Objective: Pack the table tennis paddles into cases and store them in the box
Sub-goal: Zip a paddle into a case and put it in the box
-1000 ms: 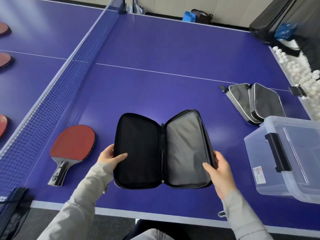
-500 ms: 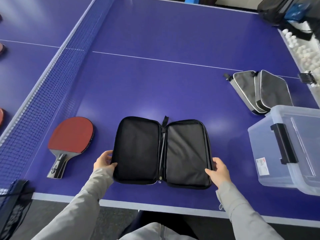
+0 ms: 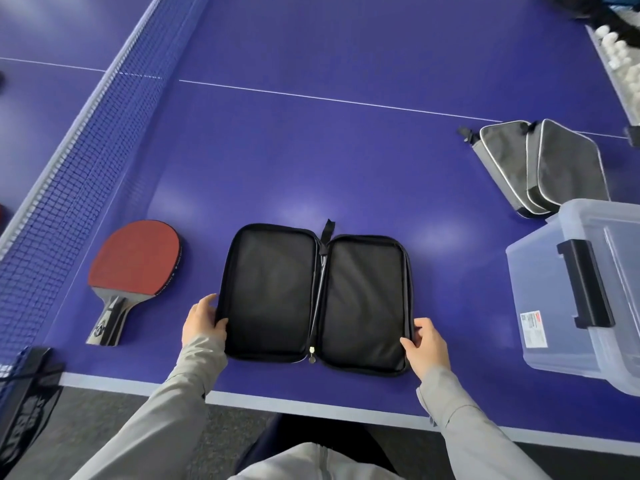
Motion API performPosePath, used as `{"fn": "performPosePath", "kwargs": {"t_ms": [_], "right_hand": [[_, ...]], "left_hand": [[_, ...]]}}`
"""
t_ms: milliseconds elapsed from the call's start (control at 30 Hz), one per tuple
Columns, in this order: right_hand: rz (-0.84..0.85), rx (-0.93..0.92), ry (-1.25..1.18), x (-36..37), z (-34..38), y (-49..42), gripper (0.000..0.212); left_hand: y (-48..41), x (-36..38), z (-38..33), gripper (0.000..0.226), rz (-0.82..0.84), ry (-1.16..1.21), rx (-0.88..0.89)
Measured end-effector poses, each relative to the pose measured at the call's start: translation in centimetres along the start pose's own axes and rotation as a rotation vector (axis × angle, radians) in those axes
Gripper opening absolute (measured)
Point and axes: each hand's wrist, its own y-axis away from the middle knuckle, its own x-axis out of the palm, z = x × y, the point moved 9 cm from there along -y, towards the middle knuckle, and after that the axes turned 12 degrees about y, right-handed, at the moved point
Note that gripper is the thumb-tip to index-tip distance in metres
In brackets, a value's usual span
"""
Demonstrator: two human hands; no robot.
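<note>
Head view showed the case [image 3: 277, 299] unzipped and lying flat on the tabletop [image 3: 311, 150] between my two grips, lined halves facing up. My left grip [image 3: 202, 322] grasped its left edge, thumb over the rim, and my right grip [image 3: 426, 348] pinched the right edge likewise. The case's long axis ran away from me, with the strap at the far end and the zipper pull at the near end. Outboard of the left grip lay a red paddle [image 3: 135, 261], handle pointing back toward me, with the net [image 3: 69, 188] beyond it. Outboard of the right grip stood the clear box [image 3: 554, 306], with two closed grey cases [image 3: 540, 168] behind it.
</note>
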Motion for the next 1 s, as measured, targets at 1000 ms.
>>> {"fn": "performPosePath", "kwargs": {"t_ms": [1000], "right_hand": [[-0.131,0.216,0.181,0.3,0.0,2.1,0.052]], "left_hand": [[-7.1,-15.6,7.9,0.067,-0.189,-0.112,-0.008]]}}
